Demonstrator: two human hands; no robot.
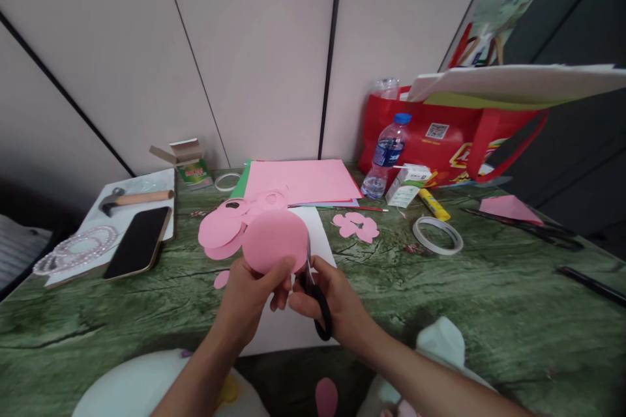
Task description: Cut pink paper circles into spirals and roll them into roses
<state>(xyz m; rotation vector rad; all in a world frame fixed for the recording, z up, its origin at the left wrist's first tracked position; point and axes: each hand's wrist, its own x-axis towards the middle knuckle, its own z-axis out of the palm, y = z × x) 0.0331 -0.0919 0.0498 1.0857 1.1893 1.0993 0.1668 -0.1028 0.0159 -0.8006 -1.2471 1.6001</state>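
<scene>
My left hand pinches the lower edge of a round pink paper piece, thumb on top. My right hand is closed around the black handles of a pair of scissors; the blades point away from me along the right edge of the pink round. Beneath both hands lies a white sheet. Several pink cut rounds overlap just left of the held piece, and a small pink scrap lies near my left hand. A flower-shaped pink cutout is to the right.
Pink sheets are stacked at the back. On the left are a phone, hammer, beads and small box. On the right: bottle, red bag, carton, glue stick, tape roll.
</scene>
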